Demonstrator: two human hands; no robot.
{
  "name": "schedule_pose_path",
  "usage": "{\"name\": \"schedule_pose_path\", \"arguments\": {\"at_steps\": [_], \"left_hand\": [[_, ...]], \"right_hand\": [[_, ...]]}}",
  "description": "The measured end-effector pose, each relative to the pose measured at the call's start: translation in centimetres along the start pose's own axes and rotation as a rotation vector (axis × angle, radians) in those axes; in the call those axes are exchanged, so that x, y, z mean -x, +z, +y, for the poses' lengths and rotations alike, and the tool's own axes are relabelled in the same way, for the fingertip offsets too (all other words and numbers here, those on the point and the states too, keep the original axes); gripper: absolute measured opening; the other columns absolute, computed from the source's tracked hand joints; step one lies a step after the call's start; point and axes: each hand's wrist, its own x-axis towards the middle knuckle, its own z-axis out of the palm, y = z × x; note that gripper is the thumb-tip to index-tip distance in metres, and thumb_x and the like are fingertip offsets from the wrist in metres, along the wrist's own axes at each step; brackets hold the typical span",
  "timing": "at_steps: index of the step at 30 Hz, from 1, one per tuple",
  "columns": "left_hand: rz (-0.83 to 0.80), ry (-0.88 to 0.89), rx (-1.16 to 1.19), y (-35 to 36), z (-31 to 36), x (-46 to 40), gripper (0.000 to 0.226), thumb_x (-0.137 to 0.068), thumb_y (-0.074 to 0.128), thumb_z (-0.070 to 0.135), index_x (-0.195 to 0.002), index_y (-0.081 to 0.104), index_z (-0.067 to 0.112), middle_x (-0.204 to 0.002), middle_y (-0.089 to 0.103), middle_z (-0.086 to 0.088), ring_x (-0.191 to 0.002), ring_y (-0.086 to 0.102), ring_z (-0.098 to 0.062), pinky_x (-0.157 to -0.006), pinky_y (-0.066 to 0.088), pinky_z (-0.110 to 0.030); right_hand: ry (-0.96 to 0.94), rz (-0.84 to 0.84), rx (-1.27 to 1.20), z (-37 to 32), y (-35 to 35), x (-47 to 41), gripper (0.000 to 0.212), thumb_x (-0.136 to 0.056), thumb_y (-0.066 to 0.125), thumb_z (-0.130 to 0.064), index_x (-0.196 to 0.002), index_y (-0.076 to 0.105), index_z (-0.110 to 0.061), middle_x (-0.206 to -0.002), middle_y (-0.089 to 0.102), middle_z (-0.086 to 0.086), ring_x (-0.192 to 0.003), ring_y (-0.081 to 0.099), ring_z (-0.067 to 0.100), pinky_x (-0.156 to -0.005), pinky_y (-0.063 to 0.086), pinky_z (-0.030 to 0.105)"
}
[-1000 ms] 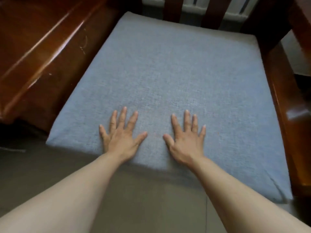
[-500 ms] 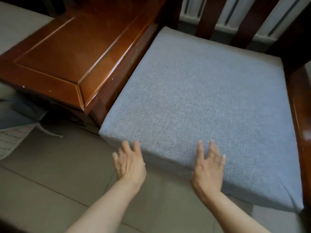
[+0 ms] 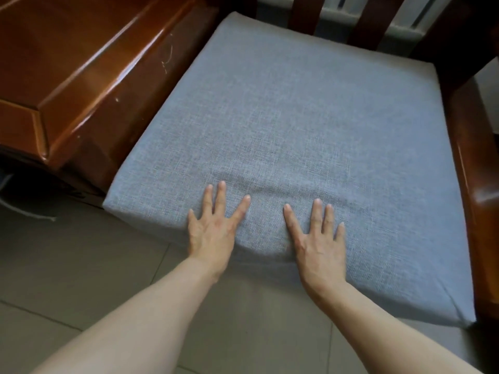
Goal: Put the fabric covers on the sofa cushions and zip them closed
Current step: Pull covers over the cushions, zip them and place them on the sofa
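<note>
A square sofa cushion point(image 3: 297, 117) in a blue-grey woven cover lies flat on the wooden sofa seat. My left hand point(image 3: 213, 228) and my right hand point(image 3: 317, 238) press palm down on its near edge, fingers straight and spread. The cover dents and wrinkles a little between and ahead of the fingers. No zip shows on the sides I can see.
A glossy brown wooden side table point(image 3: 75, 76) stands against the cushion's left side. The sofa's wooden armrest point(image 3: 475, 171) runs along the right, with dark back slats point(image 3: 372, 20) behind. Grey floor tiles point(image 3: 81, 265) lie below my arms.
Both hands slid off the cushion's front edge, then came back onto its top near the edge and press down again. The view swung left and back.
</note>
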Motion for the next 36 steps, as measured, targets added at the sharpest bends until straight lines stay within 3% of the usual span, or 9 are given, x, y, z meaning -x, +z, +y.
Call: {"name": "schedule_pose_path", "arguments": {"at_steps": [3,6,8,10,15,18,23,28,36], "left_hand": [[-0.075,0.011,-0.026,-1.3,0.1,0.8,0.089,-0.092,0.043,0.001,-0.144,-0.018,0.041,-0.153,-0.027,-0.01,-0.143,-0.015,-0.032,-0.104,0.034,-0.044],[-0.284,0.105,-0.049,-3.9,0.5,2.6,0.088,-0.088,0.048,0.002,-0.148,-0.005,0.037,-0.156,-0.021,-0.004,-0.144,-0.002,-0.032,-0.103,0.034,-0.042],[-0.507,0.212,-0.083,-5.5,1.1,4.4,0.073,-0.088,0.047,0.005,-0.148,0.014,0.032,-0.158,-0.001,-0.002,-0.141,0.019,-0.028,-0.105,0.033,-0.041],[-0.619,0.232,-0.124,-7.7,1.6,6.8,0.066,-0.088,0.053,0.012,-0.145,0.024,0.027,-0.153,0.022,-0.002,-0.138,0.028,-0.023,-0.106,0.033,-0.041],[-0.433,0.169,-0.035,-17.1,1.5,10.8,0.06,-0.091,0.054,0.028,-0.143,0.026,0.025,-0.148,0.029,0.0,-0.14,0.019,-0.018,-0.108,0.026,-0.04],[-0.367,0.102,0.002,-23.0,0.7,12.8,0.058,-0.092,0.052,0.033,-0.143,0.027,0.023,-0.147,0.033,-0.001,-0.138,0.024,-0.019,-0.108,0.028,-0.04],[-0.3,0.032,0.046,-31.2,0.2,16.9,0.054,-0.092,0.051,0.035,-0.141,0.032,0.024,-0.144,0.039,-0.002,-0.134,0.033,-0.021,-0.106,0.035,-0.038],[-0.277,0.023,0.076,-36.5,0.2,19.7,0.054,-0.092,0.052,0.037,-0.141,0.034,0.024,-0.143,0.04,-0.002,-0.133,0.036,-0.022,-0.104,0.037,-0.038],[-0.154,-0.006,0.191,-43.7,-3.5,21.4,0.05,-0.093,0.053,0.034,-0.14,0.036,0.026,-0.14,0.045,0.0,-0.126,0.044,-0.022,-0.097,0.041,-0.036]], "right_hand": [[-0.057,0.038,-0.044,0.3,-0.8,0.8,0.087,-0.088,0.046,-0.004,-0.145,-0.015,-0.026,-0.148,-0.015,0.033,-0.139,0.001,0.051,-0.112,0.019,0.053],[-0.154,-0.26,-0.039,1.5,-3.5,2.5,0.085,-0.091,0.045,-0.007,-0.148,-0.016,-0.026,-0.148,-0.033,0.02,-0.141,-0.017,0.041,-0.117,0.009,0.044],[-0.221,-0.436,-0.029,2.1,-5.3,3.8,0.077,-0.089,0.048,-0.008,-0.151,0.003,-0.022,-0.155,-0.022,0.014,-0.144,-0.012,0.034,-0.117,0.013,0.042],[-0.265,-0.539,-0.021,2.5,-7.5,5.5,0.072,-0.087,0.052,-0.006,-0.149,0.018,-0.016,-0.157,-0.01,0.012,-0.145,-0.005,0.029,-0.116,0.016,0.042],[-0.235,-0.426,-0.101,5.5,-16.0,8.6,0.07,-0.085,0.049,-0.001,-0.146,0.019,-0.015,-0.157,-0.002,0.013,-0.145,0.0,0.028,-0.115,0.017,0.04],[-0.206,-0.389,-0.137,7.5,-21.4,10.0,0.058,-0.088,0.048,-0.007,-0.141,0.027,-0.014,-0.156,0.007,0.014,-0.143,0.01,0.028,-0.113,0.023,0.041],[-0.225,-0.319,-0.109,10.0,-29.7,13.3,0.054,-0.092,0.051,-0.019,-0.141,0.028,-0.015,-0.15,0.021,0.014,-0.139,0.021,0.029,-0.109,0.029,0.042],[-0.235,-0.279,-0.117,11.3,-35.7,15.4,0.053,-0.093,0.05,-0.018,-0.142,0.028,-0.015,-0.148,0.026,0.013,-0.136,0.027,0.03,-0.109,0.03,0.043],[-0.204,-0.242,-0.123,9.8,-43.5,15.1,0.05,-0.092,0.053,-0.028,-0.137,0.033,-0.016,-0.135,0.039,0.009,-0.122,0.042,0.029,-0.095,0.04,0.039]]}}
